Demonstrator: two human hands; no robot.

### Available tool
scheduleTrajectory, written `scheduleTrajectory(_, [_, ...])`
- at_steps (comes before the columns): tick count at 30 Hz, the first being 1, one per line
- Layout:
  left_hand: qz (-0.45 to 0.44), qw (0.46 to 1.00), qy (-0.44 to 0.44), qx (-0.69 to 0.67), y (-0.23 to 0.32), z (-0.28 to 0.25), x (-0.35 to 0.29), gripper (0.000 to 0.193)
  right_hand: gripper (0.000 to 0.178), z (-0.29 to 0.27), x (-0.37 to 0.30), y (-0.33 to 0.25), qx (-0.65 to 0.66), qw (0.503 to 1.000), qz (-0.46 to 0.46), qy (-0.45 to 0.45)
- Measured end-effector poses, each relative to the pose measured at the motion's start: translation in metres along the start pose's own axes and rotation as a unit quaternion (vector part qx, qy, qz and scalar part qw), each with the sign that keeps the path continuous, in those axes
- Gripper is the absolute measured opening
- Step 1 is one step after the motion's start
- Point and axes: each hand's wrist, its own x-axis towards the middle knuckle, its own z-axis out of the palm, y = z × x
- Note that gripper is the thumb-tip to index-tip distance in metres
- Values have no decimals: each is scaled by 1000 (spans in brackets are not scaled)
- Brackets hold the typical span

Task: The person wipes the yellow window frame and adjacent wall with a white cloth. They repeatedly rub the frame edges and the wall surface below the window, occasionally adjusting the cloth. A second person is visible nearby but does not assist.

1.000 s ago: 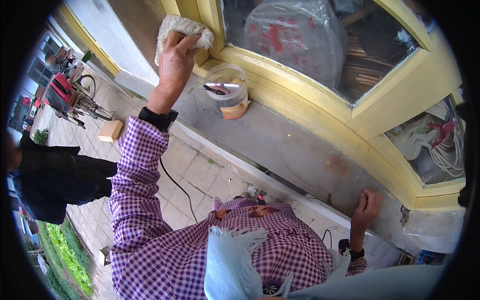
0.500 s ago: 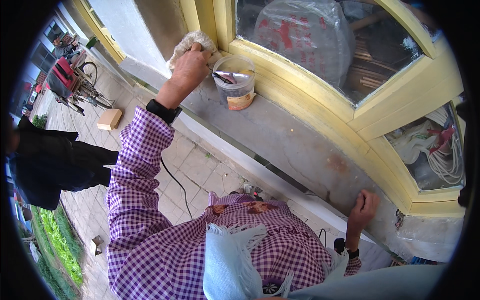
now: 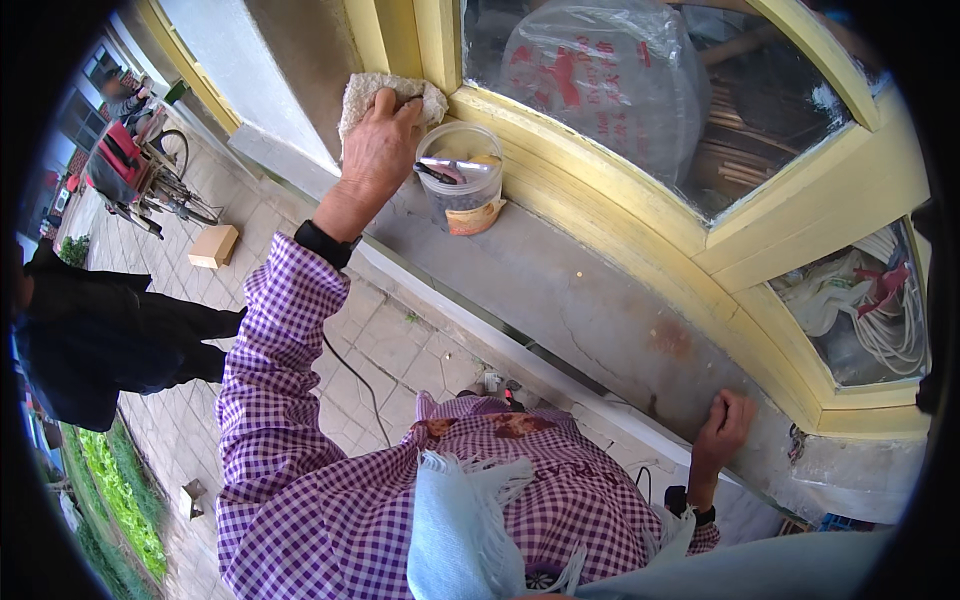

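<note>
My left hand [image 3: 378, 145] presses a fluffy off-white cloth [image 3: 360, 98] into the corner where the wall meets the yellow window frame [image 3: 590, 165]. Its fingers are closed over the cloth, with the palm side hidden. Just right of that hand, a clear plastic tub [image 3: 462, 195] stands on the grey sill [image 3: 560, 275]; a dark-and-silver pen-like item and something yellowish show inside. Farther along the sill, at the lower right, my right hand [image 3: 725, 425] rests with its fingers curled in and nothing visible in them.
Behind the glass lie a plastic-wrapped round thing [image 3: 605, 80] and coiled white cords [image 3: 890, 335]. A person in dark clothes [image 3: 110, 335] stands on the paving at left. Beyond are a cardboard box [image 3: 213, 246] and a red-seated tricycle [image 3: 150, 175].
My left hand and the cloth have shifted slightly, and the cloth now lies spread flatter against the corner. My right hand stays on the sill.
</note>
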Motion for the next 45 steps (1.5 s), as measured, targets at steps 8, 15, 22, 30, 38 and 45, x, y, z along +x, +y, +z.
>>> scheduleTrajectory(8, [21,976,-198,88,-1,-14,13,40,3,0,-2,3,2,1000,8,-10])
scheduleTrajectory(15, [80,955,-253,132,-1,-12,42,32,4,0,-3,3,13,1000,20,-15])
scheduleTrajectory(22, [184,970,-122,98,6,-17,32,18,5,-4,-4,2,11,1000,25,-13])
scheduleTrajectory(30, [17,961,-238,139,10,-31,17,22,6,-4,-3,3,24,999,22,-8])
scheduleTrajectory(38, [-256,961,-70,-72,-19,-24,-37,35,5,-2,-1,-3,33,999,39,-13])
scheduleTrajectory(45, [-206,965,-58,-150,-34,12,-25,41,2,-2,0,-5,1,1000,18,-5])
